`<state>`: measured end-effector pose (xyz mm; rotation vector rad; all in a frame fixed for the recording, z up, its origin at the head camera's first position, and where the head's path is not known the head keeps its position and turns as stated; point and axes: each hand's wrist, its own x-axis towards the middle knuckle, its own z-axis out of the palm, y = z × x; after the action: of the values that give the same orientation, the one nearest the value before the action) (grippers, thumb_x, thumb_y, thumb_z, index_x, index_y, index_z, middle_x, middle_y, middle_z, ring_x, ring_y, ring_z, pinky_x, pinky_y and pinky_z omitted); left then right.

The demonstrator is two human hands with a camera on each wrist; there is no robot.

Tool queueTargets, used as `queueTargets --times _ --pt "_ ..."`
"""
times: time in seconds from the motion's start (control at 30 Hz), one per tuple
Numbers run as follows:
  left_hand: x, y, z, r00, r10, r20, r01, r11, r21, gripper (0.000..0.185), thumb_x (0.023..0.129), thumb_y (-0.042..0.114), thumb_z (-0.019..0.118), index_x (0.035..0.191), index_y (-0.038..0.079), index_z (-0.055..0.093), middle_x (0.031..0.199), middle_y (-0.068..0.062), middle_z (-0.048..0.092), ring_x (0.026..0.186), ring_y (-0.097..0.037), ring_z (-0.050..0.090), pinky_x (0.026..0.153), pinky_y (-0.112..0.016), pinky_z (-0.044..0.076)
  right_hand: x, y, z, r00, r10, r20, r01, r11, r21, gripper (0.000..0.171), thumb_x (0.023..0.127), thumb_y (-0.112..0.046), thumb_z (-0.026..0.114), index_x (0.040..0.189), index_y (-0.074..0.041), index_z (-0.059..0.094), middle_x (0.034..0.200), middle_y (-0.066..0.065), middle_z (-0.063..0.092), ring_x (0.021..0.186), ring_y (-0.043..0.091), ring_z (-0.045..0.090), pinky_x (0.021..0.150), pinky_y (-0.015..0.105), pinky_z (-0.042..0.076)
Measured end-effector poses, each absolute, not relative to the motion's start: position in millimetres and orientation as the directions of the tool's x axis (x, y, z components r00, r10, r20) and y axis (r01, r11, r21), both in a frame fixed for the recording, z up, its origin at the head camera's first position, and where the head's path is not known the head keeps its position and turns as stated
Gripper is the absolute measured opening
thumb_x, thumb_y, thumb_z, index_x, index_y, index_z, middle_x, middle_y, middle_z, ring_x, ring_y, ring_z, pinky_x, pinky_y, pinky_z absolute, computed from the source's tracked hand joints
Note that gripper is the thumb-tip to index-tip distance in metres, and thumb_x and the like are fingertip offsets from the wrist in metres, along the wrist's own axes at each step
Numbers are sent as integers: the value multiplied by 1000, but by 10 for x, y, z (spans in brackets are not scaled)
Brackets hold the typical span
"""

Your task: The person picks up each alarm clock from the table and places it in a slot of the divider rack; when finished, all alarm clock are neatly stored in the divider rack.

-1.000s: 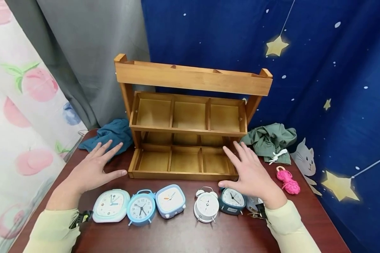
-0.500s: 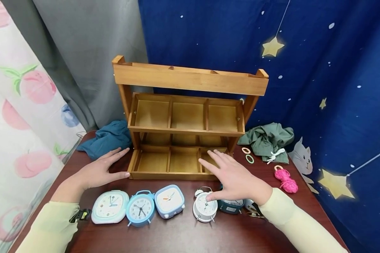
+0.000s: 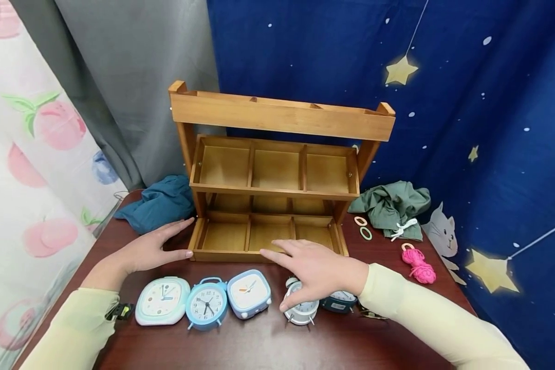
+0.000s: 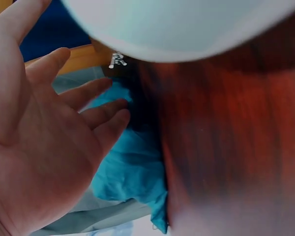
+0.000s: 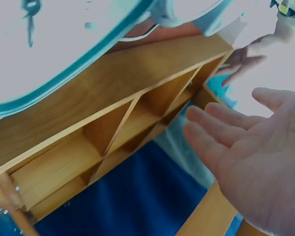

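A wooden tiered organizer (image 3: 277, 177) with several empty compartments stands at the back of the dark red table (image 3: 240, 344). A row of alarm clocks lies in front: a pale mint square one (image 3: 162, 300), a blue round one (image 3: 206, 304), a blue square one (image 3: 248, 293), a white twin-bell one (image 3: 301, 308) and a dark teal one (image 3: 337, 301). My right hand (image 3: 312, 270) hovers flat over the white clock, thumb touching its face, fingers straight. My left hand (image 3: 150, 249) lies flat and open by the organizer's left front corner; its palm (image 4: 34, 147) shows in the left wrist view.
A teal cloth (image 3: 159, 203) lies left of the organizer, a green cloth (image 3: 393, 205) to its right. Two small rings (image 3: 363, 227) and a pink cord bundle (image 3: 418, 267) lie on the right side of the table. Curtains hang behind.
My right hand has swept left from the table's right side, past the dark teal clock, to above the white clock. My left hand slid slightly toward the organizer's corner.
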<state>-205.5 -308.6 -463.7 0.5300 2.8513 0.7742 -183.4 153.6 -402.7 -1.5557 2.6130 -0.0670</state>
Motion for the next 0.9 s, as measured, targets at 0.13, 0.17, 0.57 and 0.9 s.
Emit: queueTargets --times 0.13,0.17,0.57,0.9 --pt "-2063 -3099 -4703 -928 370 -52 288 795 534 99 102 65 74 178 18 31 177 -27 33 160 -55 32 121 -79 34 -1838 1413 -4015 -423 -902 -86 -895 431 -117 117 89 -87 70 178 -23 29 170 13 45 151 25 52 121 48 48" --pt "-2066 -3101 -4723 -928 370 -54 285 794 538 98 102 64 74 178 18 31 177 -27 33 160 -55 32 121 -79 34 -1841 1383 -4012 -412 -907 -90 -898 421 -128 117 89 -86 71 178 -23 30 168 12 46 149 23 54 120 46 49" --pt "-2105 -3043 -4853 -924 380 -43 291 770 567 95 102 64 73 177 20 35 177 -24 35 161 -52 34 122 -77 35 -1886 1113 -4120 -379 -900 -215 -892 417 -174 116 87 -85 75 177 -25 32 164 4 51 141 17 59 113 38 53" --pt "-2146 -3034 -4912 -933 355 -57 262 781 567 89 105 65 69 176 22 38 177 -26 35 161 -55 32 122 -77 34 -1900 1007 -4277 -391 -888 -241 -896 427 -121 119 85 -82 81 176 -19 36 158 2 56 135 11 61 107 33 56"
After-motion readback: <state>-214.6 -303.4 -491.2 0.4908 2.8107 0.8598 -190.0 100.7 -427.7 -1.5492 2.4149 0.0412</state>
